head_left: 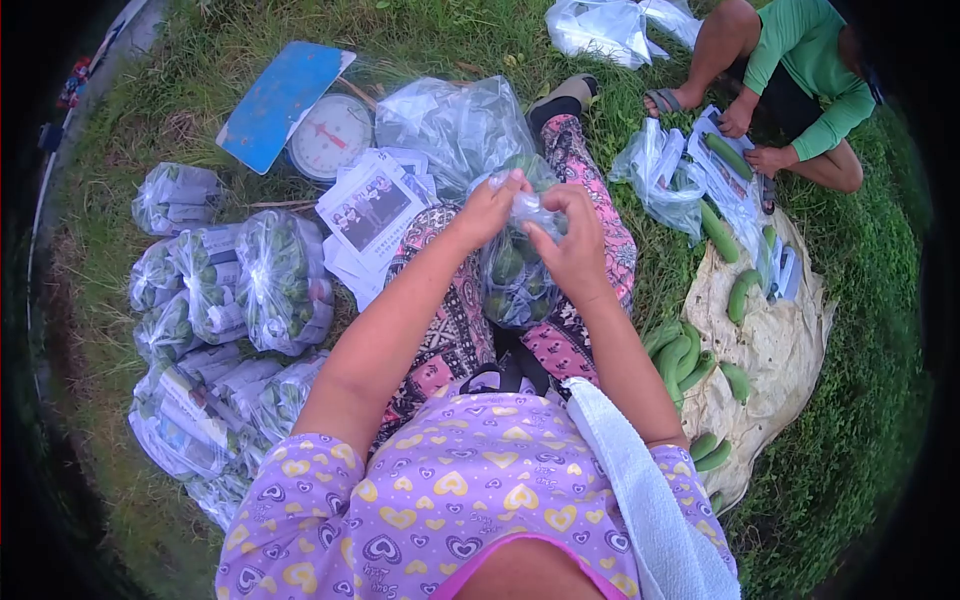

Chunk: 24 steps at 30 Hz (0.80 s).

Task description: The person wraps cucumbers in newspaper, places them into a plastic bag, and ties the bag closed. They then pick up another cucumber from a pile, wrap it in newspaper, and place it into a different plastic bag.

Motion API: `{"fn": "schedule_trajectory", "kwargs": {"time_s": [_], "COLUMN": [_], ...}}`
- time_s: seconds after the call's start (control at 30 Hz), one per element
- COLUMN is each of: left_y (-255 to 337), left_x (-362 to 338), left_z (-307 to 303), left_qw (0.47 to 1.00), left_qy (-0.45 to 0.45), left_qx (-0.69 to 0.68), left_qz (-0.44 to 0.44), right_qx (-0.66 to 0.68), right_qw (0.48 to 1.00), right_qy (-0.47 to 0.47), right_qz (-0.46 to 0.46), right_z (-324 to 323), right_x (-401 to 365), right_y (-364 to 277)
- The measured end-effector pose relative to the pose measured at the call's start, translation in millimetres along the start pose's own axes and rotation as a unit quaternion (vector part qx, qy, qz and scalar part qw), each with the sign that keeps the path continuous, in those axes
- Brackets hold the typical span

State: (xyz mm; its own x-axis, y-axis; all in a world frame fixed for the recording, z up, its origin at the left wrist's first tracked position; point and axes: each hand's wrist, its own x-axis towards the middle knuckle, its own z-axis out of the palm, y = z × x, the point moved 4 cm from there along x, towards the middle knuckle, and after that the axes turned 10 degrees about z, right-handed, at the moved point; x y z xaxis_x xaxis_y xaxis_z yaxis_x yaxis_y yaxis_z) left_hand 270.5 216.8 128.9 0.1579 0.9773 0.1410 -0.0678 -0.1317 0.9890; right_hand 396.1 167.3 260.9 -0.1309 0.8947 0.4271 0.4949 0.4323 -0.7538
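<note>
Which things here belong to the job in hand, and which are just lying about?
In hand: left hand and right hand, both pinching the neck of the plastic bag of green produce.
Lying about: weighing scale, newspaper sheets, filled bags, loose cucumbers on the sack.

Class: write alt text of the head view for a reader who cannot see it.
A person's left hand and right hand pinch the neck of a clear bag of green vegetables on the lap. Filled bags and a scale lie left, loose cucumbers right.
</note>
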Motion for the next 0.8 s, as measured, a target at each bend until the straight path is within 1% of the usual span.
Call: {"fn": "schedule_trajectory", "kwargs": {"time_s": [0.03,0.07,0.13,0.17,0.2,0.23,0.3,0.33,0.37,0.43,0.53,0.63,0.7,0.73,0.8], "left_y": [-1,-2,-1,1,3,6,15,20,25,35,50,49,48,48,47], "left_x": [-1,-3,-1,-1,-3,-5,-4,-3,-1,1,0,-1,-2,-2,2], "left_z": [0,2,5,6,5,4,1,1,1,4,5,6,8,9,9], "left_qw": [1.000,0.999,0.997,0.998,0.998,0.997,0.994,0.989,0.985,0.967,0.939,0.931,0.903,0.887,0.878], "left_qy": [0.030,0.033,0.037,0.009,-0.017,-0.042,-0.109,-0.142,-0.158,-0.188,-0.150,-0.080,-0.059,-0.049,-0.017], "left_qx": [0.003,-0.021,-0.065,-0.062,-0.059,-0.056,0.002,0.031,0.071,0.148,0.280,0.285,0.349,0.381,0.396], "left_qz": [-0.003,-0.009,-0.017,-0.021,-0.026,-0.032,-0.030,-0.028,0.011,0.090,0.135,0.212,0.241,0.256,0.267], "right_qx": [-0.052,-0.104,-0.086,-0.014,0.060,0.083,0.126,0.135,0.142,0.159,0.170,0.155,0.153,0.139,0.110], "right_qw": [0.997,0.988,0.983,0.975,0.948,0.914,0.819,0.823,0.827,0.833,0.839,0.842,0.845,0.836,0.816], "right_qy": [0.045,0.091,0.032,-0.078,-0.187,-0.244,-0.353,-0.368,-0.383,-0.400,-0.409,-0.415,-0.407,-0.425,-0.457], "right_qz": [0.036,0.074,0.161,0.207,0.250,0.315,0.435,0.411,0.386,0.348,0.316,0.306,0.311,0.320,0.335], "right_z": [7,21,33,30,31,26,13,21,37,42,40,40,39,38,37], "right_x": [-2,-7,-9,-12,-15,-6,12,12,6,8,13,17,15,14,12], "right_y": [5,17,57,87,104,95,79,103,143,154,157,152,145,140,129]}}
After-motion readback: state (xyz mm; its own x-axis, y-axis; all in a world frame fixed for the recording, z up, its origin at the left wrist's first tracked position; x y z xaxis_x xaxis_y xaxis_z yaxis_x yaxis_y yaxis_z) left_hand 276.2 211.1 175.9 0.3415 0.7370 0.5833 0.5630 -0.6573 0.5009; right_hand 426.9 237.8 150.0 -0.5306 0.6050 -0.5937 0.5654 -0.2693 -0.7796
